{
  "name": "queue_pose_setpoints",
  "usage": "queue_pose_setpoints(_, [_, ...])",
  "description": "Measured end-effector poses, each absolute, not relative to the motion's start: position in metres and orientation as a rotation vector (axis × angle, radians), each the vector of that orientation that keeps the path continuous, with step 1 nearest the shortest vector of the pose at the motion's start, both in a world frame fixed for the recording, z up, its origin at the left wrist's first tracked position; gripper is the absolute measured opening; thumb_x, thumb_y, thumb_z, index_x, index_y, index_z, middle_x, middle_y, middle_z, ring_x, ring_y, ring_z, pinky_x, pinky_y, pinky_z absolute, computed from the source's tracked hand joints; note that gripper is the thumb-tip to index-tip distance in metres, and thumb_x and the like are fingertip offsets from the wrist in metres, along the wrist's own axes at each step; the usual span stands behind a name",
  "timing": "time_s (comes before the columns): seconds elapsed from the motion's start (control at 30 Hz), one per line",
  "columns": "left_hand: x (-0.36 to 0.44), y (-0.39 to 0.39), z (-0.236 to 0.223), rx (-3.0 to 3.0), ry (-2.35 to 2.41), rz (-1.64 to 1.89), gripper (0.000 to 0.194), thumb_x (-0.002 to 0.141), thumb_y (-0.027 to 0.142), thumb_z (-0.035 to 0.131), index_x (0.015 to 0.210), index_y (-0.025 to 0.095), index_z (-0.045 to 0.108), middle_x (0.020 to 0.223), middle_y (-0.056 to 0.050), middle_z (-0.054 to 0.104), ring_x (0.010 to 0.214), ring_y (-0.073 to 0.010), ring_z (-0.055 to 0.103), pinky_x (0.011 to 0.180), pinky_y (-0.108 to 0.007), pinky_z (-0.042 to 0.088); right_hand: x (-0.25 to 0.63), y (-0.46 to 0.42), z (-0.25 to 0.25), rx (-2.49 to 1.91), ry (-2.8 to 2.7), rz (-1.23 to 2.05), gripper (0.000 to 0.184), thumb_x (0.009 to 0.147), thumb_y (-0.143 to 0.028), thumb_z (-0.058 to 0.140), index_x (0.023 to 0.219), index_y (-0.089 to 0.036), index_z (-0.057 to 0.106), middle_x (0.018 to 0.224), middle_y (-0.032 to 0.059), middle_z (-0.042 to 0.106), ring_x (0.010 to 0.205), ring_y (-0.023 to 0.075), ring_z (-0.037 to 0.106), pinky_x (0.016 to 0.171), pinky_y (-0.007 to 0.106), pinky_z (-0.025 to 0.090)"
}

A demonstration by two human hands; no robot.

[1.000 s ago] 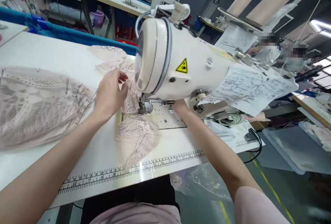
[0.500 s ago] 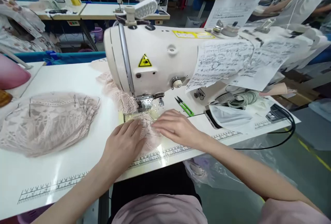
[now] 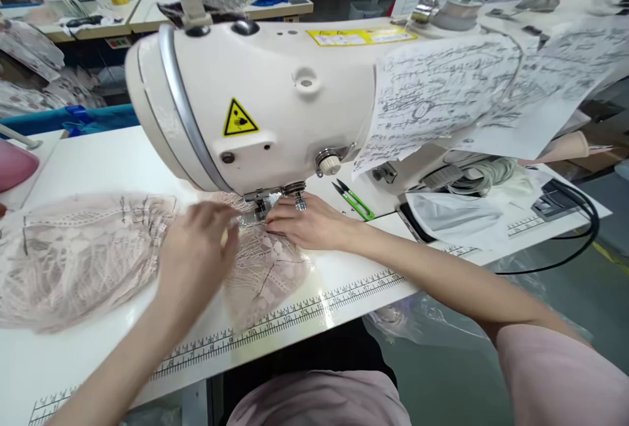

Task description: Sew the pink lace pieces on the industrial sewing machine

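Note:
A sheer pale pink lace piece [image 3: 275, 275] with dark marked lines lies under the sewing machine [image 3: 275, 105] and spreads toward the table's front. My right hand [image 3: 312, 221] is closed on its upper edge, fingers bunched just right of the presser foot [image 3: 260, 208]; the fingertips are partly hidden. To the left of the foot, my left hand [image 3: 196, 249] is raised a little, its fingers curled toward the thumb. Motion smears it, and what it pinches, if anything, does not show. A gathered lace piece [image 3: 83, 255] lies left of that hand.
Green-handled thread snips [image 3: 354, 202] lie right of the needle area. A printed ruler strip [image 3: 280, 318] runs along the front edge. Handwritten papers [image 3: 437, 98] hang on the machine arm. Coiled cable [image 3: 481, 175] and a white cloth [image 3: 457, 219] lie at the right.
My left hand has lifted off the lace and moved left. My right hand has shifted to the presser foot. More lace shows in front of the foot, and the view has moved closer.

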State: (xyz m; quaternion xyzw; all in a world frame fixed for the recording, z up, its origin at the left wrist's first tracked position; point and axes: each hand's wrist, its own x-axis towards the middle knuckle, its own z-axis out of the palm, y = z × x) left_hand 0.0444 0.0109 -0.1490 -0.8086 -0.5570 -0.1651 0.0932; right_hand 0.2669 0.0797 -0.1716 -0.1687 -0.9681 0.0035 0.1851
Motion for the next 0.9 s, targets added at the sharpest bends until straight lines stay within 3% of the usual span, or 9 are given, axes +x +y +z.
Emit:
queue_pose_setpoints(0.07, [0.062,-0.008,-0.157,-2.523,-1.533,-0.471,0.034,0.097,0.033,0.046,0.116,0.013,0.065,0.113,-0.011,0.070,0.099,-0.0248,0.065,0.077,-0.038,0.057,0.269,0.081,-0.174,-0.467,-2.687,-0.039,0.027,0.087,-0.005,0.049,0.096,-0.017,0.072,0.105,-0.0014,0.073,0.087,0.0155,0.062,0.083,0.032,0.045])
queue_pose_setpoints(0.2, [0.075,-0.020,-0.176,-2.569,-1.350,-0.432,0.042,0.094,0.020,0.045,0.130,0.001,0.054,0.133,-0.018,0.061,0.122,-0.0292,0.057,0.099,-0.043,0.051,0.274,0.080,-0.176,-0.488,-2.591,-0.159,0.030,0.086,-0.004,0.046,0.095,-0.016,0.072,0.100,-0.0012,0.074,0.084,0.0160,0.062,0.088,0.032,0.045])
queue_pose_setpoints(0.37, [0.059,-0.005,-0.180,-2.621,-1.326,-0.350,0.042,0.096,0.016,0.038,0.133,0.006,0.054,0.140,-0.012,0.056,0.127,-0.0270,0.055,0.107,-0.046,0.044,0.274,0.079,-0.182,-0.499,-2.518,-0.244,0.029,0.085,-0.001,0.047,0.095,-0.016,0.071,0.107,-0.0009,0.075,0.095,0.0161,0.064,0.094,0.032,0.046])
queue_pose_setpoints(0.63, [0.053,0.011,-0.183,-2.626,-1.349,-0.354,0.044,0.096,0.018,0.036,0.134,0.006,0.054,0.140,-0.013,0.055,0.126,-0.0296,0.055,0.109,-0.049,0.039,0.271,0.080,-0.185,-0.591,-2.615,-0.246,0.034,0.092,-0.004,0.042,0.109,-0.018,0.069,0.111,-0.0021,0.074,0.103,0.0169,0.065,0.102,0.034,0.046])
queue_pose_setpoints(0.77, [0.049,0.018,-0.187,-2.623,-1.382,-0.372,0.043,0.096,0.019,0.035,0.133,0.006,0.054,0.136,-0.013,0.059,0.123,-0.0311,0.057,0.100,-0.048,0.044,0.269,0.083,-0.190,-0.607,-2.603,-0.254,0.030,0.093,-0.005,0.044,0.109,-0.018,0.067,0.114,-0.0008,0.073,0.104,0.0169,0.065,0.096,0.035,0.051])
queue_pose_setpoints(0.9, [0.047,0.021,-0.188,-2.627,-1.386,-0.369,0.043,0.097,0.019,0.033,0.133,0.006,0.052,0.135,-0.013,0.060,0.119,-0.0299,0.060,0.091,-0.045,0.046,0.268,0.084,-0.196,-0.602,-2.570,-0.228,0.026,0.093,-0.006,0.048,0.108,-0.015,0.066,0.106,0.0032,0.075,0.093,0.0171,0.068,0.090,0.037,0.054])
